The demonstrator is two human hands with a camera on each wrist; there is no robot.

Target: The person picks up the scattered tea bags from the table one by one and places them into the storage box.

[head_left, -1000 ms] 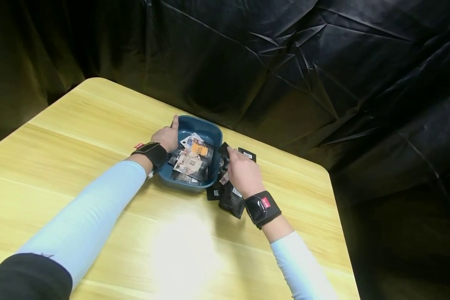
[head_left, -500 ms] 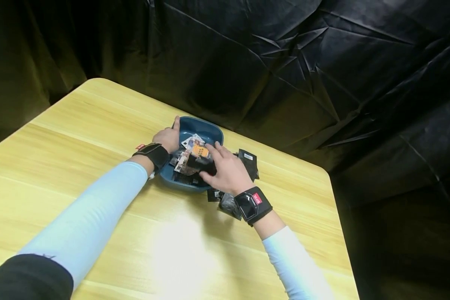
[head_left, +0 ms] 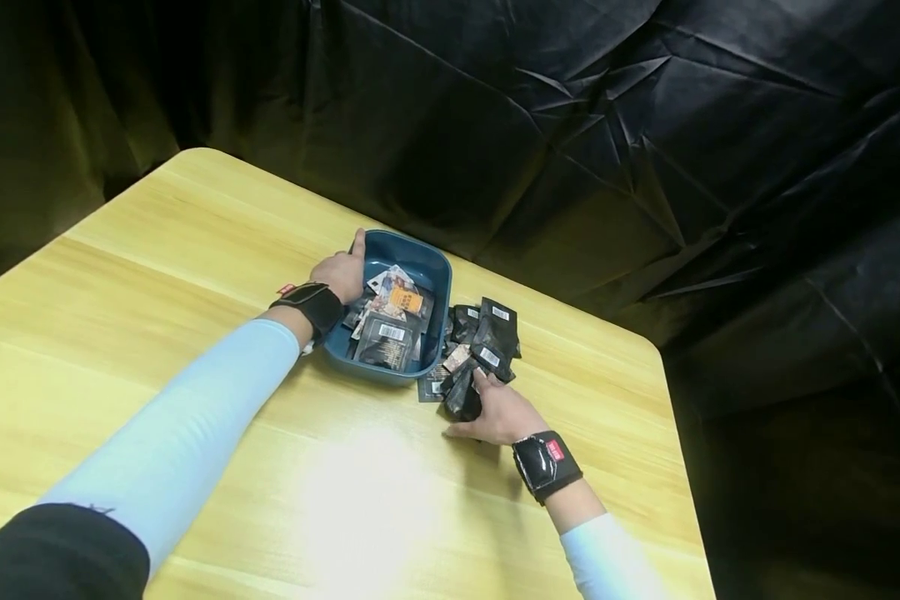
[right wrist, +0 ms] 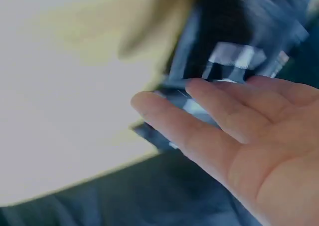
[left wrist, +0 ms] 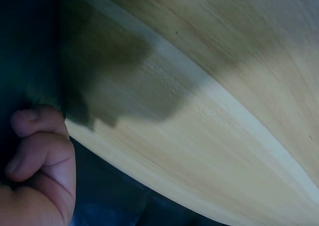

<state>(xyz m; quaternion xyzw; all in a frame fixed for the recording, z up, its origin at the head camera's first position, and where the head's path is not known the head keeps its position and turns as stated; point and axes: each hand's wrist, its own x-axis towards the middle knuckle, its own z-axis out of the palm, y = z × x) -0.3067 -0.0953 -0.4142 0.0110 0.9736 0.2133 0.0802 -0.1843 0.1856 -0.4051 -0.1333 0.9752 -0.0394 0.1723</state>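
A blue plastic bin (head_left: 390, 381) stands near the table's back edge with flat black packets and printed cards in it. My left hand (head_left: 342, 273) grips its left side, index finger along the rim; in the left wrist view the fingers (left wrist: 42, 148) are curled against the dark wall. To the bin's right lies a loose pile of black packets (head_left: 497, 329) with white labels. My right hand (head_left: 498, 410) is at the front of that pile, fingertips by a dark packet (head_left: 461, 398) and thumb spread. In the right wrist view its fingers (right wrist: 184, 131) look straight beside the packets.
The pale wooden table (head_left: 270, 492) has a rounded far corner at the left. Behind it hangs a black curtain (head_left: 450, 125). A labelled black packet (head_left: 387, 340) lies on top near the front of the bin.
My right hand carried a black packet from the pile into the bin, let go and moved back right to the pile's front. My left hand stays on the bin's side.
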